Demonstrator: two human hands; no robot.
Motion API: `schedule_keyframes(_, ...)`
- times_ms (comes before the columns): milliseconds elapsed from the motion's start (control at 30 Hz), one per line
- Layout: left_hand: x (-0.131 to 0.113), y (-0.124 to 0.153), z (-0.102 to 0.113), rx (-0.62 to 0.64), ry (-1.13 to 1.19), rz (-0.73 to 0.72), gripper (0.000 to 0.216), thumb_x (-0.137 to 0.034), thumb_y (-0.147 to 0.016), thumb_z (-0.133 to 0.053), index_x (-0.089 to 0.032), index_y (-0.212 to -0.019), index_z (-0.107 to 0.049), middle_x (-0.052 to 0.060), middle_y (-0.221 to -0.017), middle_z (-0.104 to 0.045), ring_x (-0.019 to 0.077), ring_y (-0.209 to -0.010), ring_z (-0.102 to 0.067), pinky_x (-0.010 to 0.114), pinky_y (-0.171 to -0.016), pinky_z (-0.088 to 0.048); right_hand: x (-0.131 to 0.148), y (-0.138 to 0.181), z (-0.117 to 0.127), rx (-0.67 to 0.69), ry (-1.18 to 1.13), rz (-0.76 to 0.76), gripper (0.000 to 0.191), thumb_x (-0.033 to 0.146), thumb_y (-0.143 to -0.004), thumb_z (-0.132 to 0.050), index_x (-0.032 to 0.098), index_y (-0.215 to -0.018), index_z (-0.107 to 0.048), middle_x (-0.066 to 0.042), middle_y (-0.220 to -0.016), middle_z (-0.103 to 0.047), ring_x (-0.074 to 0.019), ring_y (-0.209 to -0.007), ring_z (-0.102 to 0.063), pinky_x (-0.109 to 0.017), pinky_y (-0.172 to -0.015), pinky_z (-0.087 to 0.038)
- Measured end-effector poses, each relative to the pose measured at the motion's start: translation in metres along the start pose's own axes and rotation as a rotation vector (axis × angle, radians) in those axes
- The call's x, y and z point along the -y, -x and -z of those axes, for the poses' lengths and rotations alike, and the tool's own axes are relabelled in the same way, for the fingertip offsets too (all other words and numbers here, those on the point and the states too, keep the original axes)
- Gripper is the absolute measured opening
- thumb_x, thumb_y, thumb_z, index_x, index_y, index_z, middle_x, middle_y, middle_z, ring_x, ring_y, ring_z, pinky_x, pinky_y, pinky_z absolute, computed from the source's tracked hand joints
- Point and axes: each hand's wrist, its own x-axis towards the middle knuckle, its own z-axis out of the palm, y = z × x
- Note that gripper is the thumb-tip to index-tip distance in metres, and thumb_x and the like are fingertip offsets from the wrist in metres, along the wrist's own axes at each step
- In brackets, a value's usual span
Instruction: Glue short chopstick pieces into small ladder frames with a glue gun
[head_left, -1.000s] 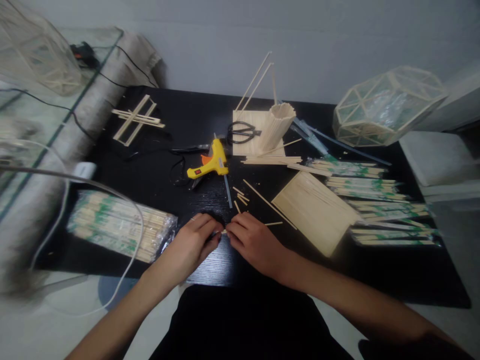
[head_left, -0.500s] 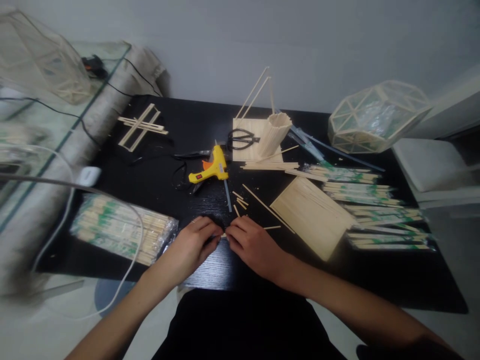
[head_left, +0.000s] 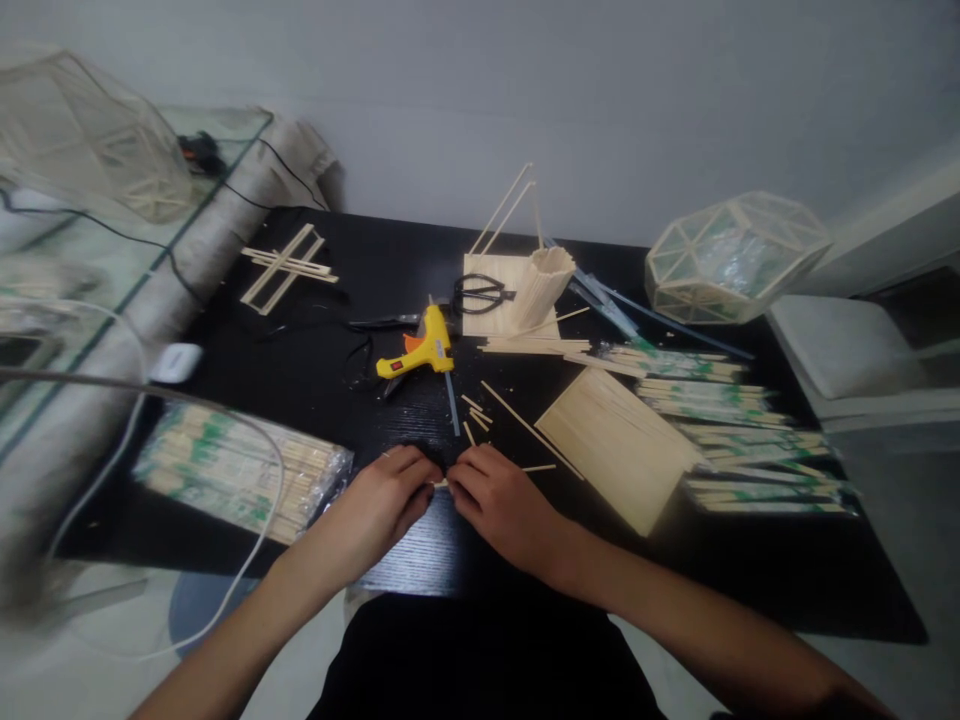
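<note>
My left hand (head_left: pixel 396 497) and my right hand (head_left: pixel 495 497) meet low over the black table (head_left: pixel 420 560), fingers pinched close together. Between the fingertips a short bit of a thin wooden stick (head_left: pixel 441 484) shows; both hands grip it, and most of it is hidden. Just beyond lie several short stick pieces (head_left: pixel 477 412) and a longer loose stick (head_left: pixel 531 430). A yellow glue gun (head_left: pixel 420 348) with a bluish glue stick (head_left: pixel 452 405) stands ahead of my hands. To the right rests a flat panel of joined sticks (head_left: pixel 616 445).
Black scissors (head_left: pixel 481 293) lie on a square wooden base (head_left: pixel 480 325) beside a stick-built cylinder (head_left: pixel 544 290). Packs of wrapped chopsticks (head_left: pixel 750 440) lie at the right, a larger pack (head_left: pixel 217 460) at the left. A white cable (head_left: pixel 259 545) loops over the left edge. A geometric frame (head_left: pixel 735 260) sits far right.
The camera view has tilted, so the table and its objects appear slightly lower. Both hands stay together at the same place on the table, still pinching the stick.
</note>
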Motion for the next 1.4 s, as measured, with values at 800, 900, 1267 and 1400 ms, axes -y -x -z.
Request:
schedule_keyframes(800, -0.001, -0.077, 0.065, -0.379, -0.479, 0.148, 0.030, -0.023, -0.094, -0.053, -0.015, -0.117, -0.071, 0.015, -0.116, -0.069, 0.0352, -0.110, -0.064, 0.049, -0.093, -0.050, -0.002, -0.001, -0.004, -0.039, 0.062, 0.019, 0.015, 0.012, -0.101, -0.059, 0.015, -0.090, -0.069, -0.009, -0.091, -0.066, -0.0227, -0.091, -0.059, -0.037, -0.086, -0.054)
schedule_keyframes(900, 0.009, -0.088, 0.063, -0.342, -0.583, 0.276, 0.038, -0.022, -0.091, -0.054, -0.011, -0.126, -0.067, 0.020, -0.123, -0.065, 0.0390, -0.113, -0.061, 0.051, -0.094, -0.050, -0.002, 0.001, 0.000, -0.038, 0.031, 0.010, 0.007, 0.014, -0.099, -0.064, 0.014, -0.095, -0.070, -0.009, -0.095, -0.068, -0.0232, -0.093, -0.060, -0.038, -0.091, -0.054)
schedule_keyframes(1267, 0.033, -0.098, 0.041, -0.298, -0.562, 0.295, 0.050, -0.020, -0.089, -0.055, -0.012, -0.138, -0.060, 0.019, -0.124, -0.065, 0.0372, -0.111, -0.064, 0.049, -0.096, -0.051, -0.004, 0.004, 0.031, 0.226, 0.122, -0.122, 0.017, 0.003, -0.098, -0.058, 0.013, -0.104, -0.071, -0.011, -0.103, -0.073, -0.0257, -0.097, -0.063, -0.042, -0.091, -0.054)
schedule_keyframes(1400, 0.036, -0.096, 0.043, -0.309, -0.493, 0.260, 0.045, -0.015, -0.086, -0.052, -0.009, -0.131, -0.061, 0.019, -0.114, -0.067, 0.0354, -0.108, -0.065, 0.048, -0.097, -0.051, -0.001, 0.004, 0.037, 0.211, 0.056, -0.141, 0.024, -0.001, -0.096, -0.054, 0.013, -0.106, -0.071, -0.013, -0.104, -0.073, -0.0253, -0.098, -0.065, -0.043, -0.092, -0.054)
